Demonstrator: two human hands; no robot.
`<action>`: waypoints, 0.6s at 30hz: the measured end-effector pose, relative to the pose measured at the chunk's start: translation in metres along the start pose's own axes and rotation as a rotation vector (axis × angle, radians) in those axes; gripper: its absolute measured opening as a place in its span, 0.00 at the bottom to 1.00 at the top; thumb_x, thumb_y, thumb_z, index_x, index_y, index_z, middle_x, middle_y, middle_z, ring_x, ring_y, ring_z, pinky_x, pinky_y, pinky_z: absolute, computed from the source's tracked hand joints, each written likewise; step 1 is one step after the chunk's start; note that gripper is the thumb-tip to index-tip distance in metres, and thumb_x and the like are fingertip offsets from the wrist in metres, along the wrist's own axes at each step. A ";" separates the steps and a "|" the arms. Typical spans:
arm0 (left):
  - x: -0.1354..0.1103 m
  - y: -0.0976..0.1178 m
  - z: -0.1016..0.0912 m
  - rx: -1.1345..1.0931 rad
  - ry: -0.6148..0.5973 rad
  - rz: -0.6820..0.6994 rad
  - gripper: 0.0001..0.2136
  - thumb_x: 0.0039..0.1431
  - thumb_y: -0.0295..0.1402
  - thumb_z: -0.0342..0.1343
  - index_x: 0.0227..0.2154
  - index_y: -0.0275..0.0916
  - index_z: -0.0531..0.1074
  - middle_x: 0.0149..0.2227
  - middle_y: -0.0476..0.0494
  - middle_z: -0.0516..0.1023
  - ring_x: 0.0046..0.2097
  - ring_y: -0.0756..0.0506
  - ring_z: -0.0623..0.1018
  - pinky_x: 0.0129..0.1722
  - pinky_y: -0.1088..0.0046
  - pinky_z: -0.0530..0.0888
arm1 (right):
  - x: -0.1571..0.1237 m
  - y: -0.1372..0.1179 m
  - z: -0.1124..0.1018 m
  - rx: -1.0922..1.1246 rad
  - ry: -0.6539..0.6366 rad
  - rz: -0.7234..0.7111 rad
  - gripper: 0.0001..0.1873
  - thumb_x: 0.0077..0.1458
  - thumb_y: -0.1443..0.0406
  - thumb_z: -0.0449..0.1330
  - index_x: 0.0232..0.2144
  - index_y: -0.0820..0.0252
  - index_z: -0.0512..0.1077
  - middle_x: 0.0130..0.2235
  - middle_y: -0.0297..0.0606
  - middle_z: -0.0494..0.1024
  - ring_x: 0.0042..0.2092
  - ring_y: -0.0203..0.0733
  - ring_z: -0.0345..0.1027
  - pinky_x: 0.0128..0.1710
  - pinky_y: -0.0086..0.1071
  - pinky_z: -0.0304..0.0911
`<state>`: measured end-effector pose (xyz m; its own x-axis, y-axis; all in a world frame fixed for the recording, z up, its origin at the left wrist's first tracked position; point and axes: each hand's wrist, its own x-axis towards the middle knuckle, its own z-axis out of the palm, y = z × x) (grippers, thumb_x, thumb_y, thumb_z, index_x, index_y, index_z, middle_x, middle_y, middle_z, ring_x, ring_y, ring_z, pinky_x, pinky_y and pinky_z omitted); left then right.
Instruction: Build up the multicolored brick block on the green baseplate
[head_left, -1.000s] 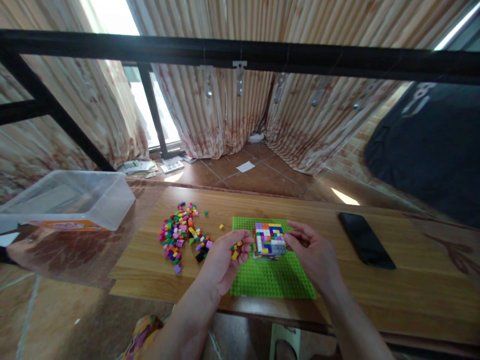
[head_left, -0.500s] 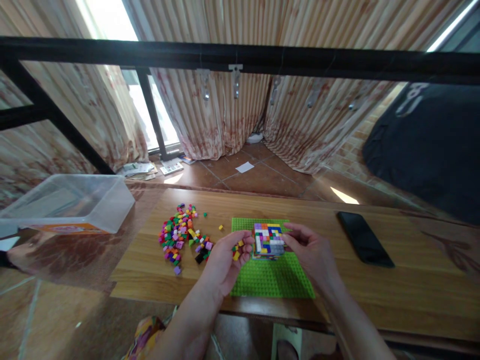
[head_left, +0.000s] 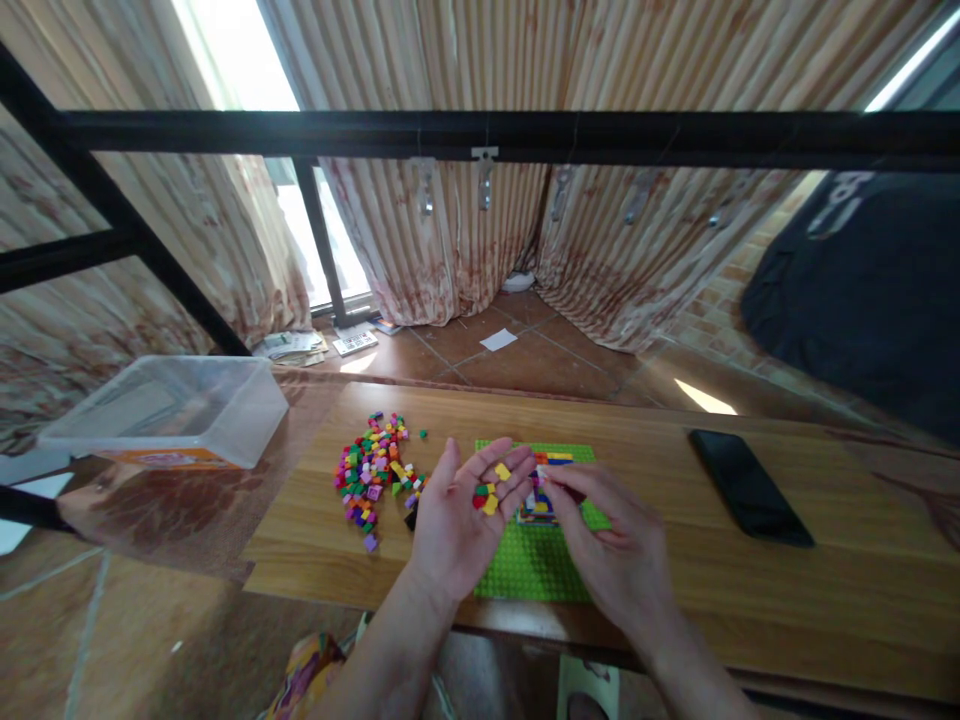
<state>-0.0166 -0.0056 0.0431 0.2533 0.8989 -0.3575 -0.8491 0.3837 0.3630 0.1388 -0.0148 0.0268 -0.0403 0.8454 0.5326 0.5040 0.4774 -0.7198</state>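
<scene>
My left hand point(head_left: 466, 520) is turned palm up with its fingers stretched out. Several small toy bricks point(head_left: 490, 497), mostly yellow with some red and green, lie in its palm and on its fingers. Close to those fingertips, my right hand point(head_left: 611, 525) has its thumb and forefinger pinched together; what is between them is too small to make out. Behind both hands is a multicoloured brick block point(head_left: 538, 511), partly hidden by the fingers. It is over the green baseplate point(head_left: 529, 570) on the wooden table.
A heap of loose coloured bricks point(head_left: 373, 478) lies left of the baseplate on the table point(head_left: 682, 590). A black phone point(head_left: 750, 487) rests to the right. Beyond the table's left end stands a clear plastic bin point(head_left: 262, 410). A dark metal bar point(head_left: 375, 134) crosses the view higher up.
My left hand has opened out flat and moved right, showing the bricks in its palm. My right hand has come from the block's right side to the left fingertips, now covering part of the block.
</scene>
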 end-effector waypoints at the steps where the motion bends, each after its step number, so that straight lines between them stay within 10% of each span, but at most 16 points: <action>1: -0.001 0.000 0.000 -0.001 -0.014 -0.007 0.25 0.63 0.49 0.47 0.43 0.30 0.75 0.48 0.30 0.77 0.49 0.41 0.77 0.49 0.68 0.74 | 0.000 -0.003 0.004 -0.023 -0.035 -0.042 0.09 0.61 0.65 0.56 0.40 0.53 0.76 0.41 0.37 0.79 0.42 0.39 0.73 0.44 0.34 0.69; 18: -0.004 0.000 -0.003 -0.015 -0.022 -0.074 0.24 0.65 0.46 0.46 0.43 0.26 0.75 0.39 0.34 0.77 0.39 0.46 0.78 0.43 0.73 0.75 | 0.005 0.005 0.018 -0.162 -0.046 -0.069 0.10 0.62 0.63 0.55 0.40 0.56 0.76 0.40 0.39 0.76 0.44 0.42 0.69 0.44 0.37 0.66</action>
<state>-0.0187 -0.0102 0.0421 0.3261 0.8725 -0.3639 -0.8344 0.4465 0.3231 0.1253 -0.0036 0.0180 -0.1166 0.8239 0.5546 0.6313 0.4926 -0.5990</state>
